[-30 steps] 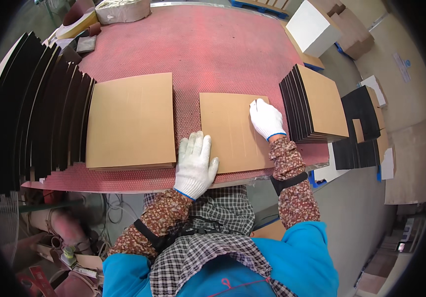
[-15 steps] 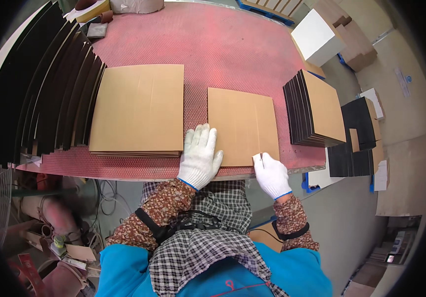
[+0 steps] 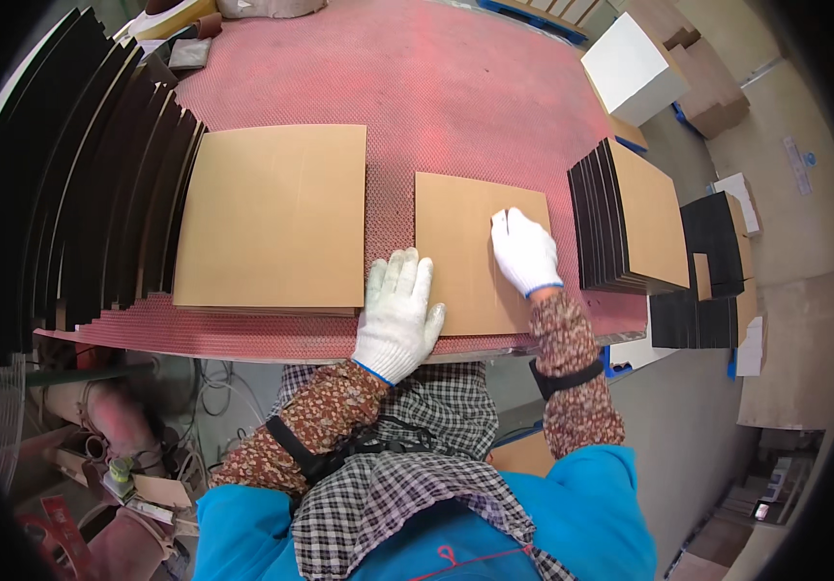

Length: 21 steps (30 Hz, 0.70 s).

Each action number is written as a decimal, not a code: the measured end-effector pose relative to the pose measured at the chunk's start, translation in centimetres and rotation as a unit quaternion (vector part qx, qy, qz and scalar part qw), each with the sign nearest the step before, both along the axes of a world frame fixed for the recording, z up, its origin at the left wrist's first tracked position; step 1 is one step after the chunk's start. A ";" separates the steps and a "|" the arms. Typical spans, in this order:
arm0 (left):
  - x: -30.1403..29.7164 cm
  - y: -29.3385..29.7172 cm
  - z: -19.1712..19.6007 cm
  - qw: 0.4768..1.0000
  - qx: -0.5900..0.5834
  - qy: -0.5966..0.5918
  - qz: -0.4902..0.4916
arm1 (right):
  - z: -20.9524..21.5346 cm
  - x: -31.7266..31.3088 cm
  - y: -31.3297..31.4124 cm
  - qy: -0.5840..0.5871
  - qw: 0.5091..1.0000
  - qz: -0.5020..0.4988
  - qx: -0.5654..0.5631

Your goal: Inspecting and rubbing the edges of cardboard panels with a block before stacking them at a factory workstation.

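Observation:
A small brown cardboard sheet point(image 3: 465, 242) lies flat on the red mesh table top point(image 3: 417, 87). My left hand point(image 3: 397, 315), in a white knit glove, rests flat with spread fingers on the sheet's near left corner at the table edge. My right hand point(image 3: 525, 252), also gloved, presses on the sheet's right half with one finger stretched forward. A larger brown cardboard stack point(image 3: 276, 218) lies to the left of the small sheet, apart from both hands.
Black sheets point(image 3: 78, 194) fan out along the table's left side. A leaning pile of black-edged brown boards point(image 3: 630, 213) stands at the right edge, with more black pieces point(image 3: 712, 261) below it. White and brown boxes point(image 3: 635, 68) sit on the floor at the far right.
My right hand went from the sheet's far right corner to its near edge, then back up onto its right half. My left hand stayed at the near left corner.

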<state>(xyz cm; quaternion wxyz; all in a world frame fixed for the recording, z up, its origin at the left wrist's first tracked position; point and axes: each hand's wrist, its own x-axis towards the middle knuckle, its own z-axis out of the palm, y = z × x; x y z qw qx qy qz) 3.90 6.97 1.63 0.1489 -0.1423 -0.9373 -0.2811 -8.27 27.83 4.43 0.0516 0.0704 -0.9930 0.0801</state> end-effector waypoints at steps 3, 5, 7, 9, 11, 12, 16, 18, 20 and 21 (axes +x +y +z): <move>-0.1 0.4 0.1 1.000 0.005 0.006 -0.006 | -2.5 -3.8 2.3 0.048 0.998 0.047 0.017; -0.1 0.4 0.0 1.000 0.003 0.004 -0.004 | -2.5 -3.9 2.3 0.064 0.994 0.086 0.027; -0.2 0.4 0.0 1.000 0.004 0.003 -0.005 | -2.4 -2.6 2.1 0.052 0.996 0.062 0.021; -0.1 0.0 -0.1 1.000 0.003 0.001 0.002 | -1.3 -0.1 0.6 0.023 0.999 0.029 0.017; 0.0 -0.1 0.0 1.000 0.011 0.000 0.002 | 0.7 3.8 0.1 -0.014 0.999 0.026 0.016; 0.0 0.0 0.0 1.000 0.015 0.002 0.002 | 1.6 5.7 0.1 -0.051 0.998 0.017 0.013; 0.1 0.0 -0.6 1.000 0.012 0.003 0.010 | 3.1 11.8 0.2 -0.160 0.983 -0.022 0.093; 0.2 0.1 -1.0 1.000 0.012 0.006 0.013 | 2.4 13.7 0.5 -0.121 0.987 0.028 0.101; 0.2 0.2 -1.3 1.000 0.014 0.011 0.011 | 1.9 14.9 0.0 -0.046 0.986 0.119 0.108; 0.2 0.2 -1.4 1.000 0.014 0.009 0.012 | 1.7 14.8 -0.6 -0.018 0.990 0.117 0.073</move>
